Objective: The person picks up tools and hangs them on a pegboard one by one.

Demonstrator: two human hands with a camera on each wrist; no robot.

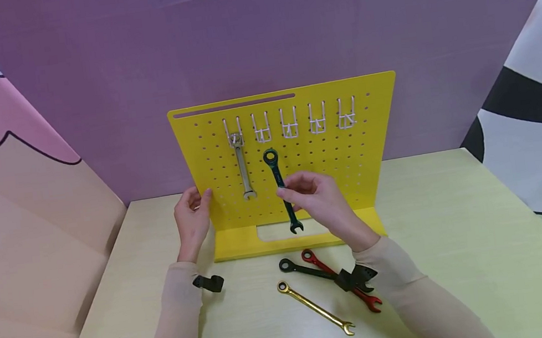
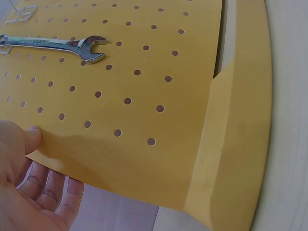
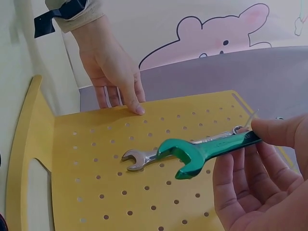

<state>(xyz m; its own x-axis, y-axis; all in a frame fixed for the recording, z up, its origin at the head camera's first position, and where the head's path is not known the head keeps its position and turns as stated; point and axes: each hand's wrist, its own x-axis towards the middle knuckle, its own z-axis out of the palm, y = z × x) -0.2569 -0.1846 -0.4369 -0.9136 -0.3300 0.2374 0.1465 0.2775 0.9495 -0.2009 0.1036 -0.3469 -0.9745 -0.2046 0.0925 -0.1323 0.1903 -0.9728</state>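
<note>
While my left hand (image 1: 193, 218) holds the side edge of the yellow board (image 1: 346, 169), my right hand (image 1: 318, 200) holds up the green wrench (image 1: 278, 176). My left thumb is on the front of the board and the other fingers are behind it, so the edge is pinched between them. My right thumb and fingers are closed on the middle of the green wrench. Its round end points up and its forked end points down, and it leans a little. It is in front of the board, with the round end just below the second hook (image 1: 263, 139) from my left. I can't tell how far out from the board it is.

I think the hanging is only a little way along. The silver wrench (image 1: 243, 166) is up on the first hook (image 1: 226, 132), round end at the top. The other four hooks have no wrench on them, and the green one is not on a hook yet. Three more lie on the table (image 1: 458, 225) in front of the board: the gold wrench (image 1: 317, 308) by itself, and the black wrench (image 1: 311, 270) and red wrench (image 1: 374, 303) crossed. My wrist camera hides some of the crossing.
</note>
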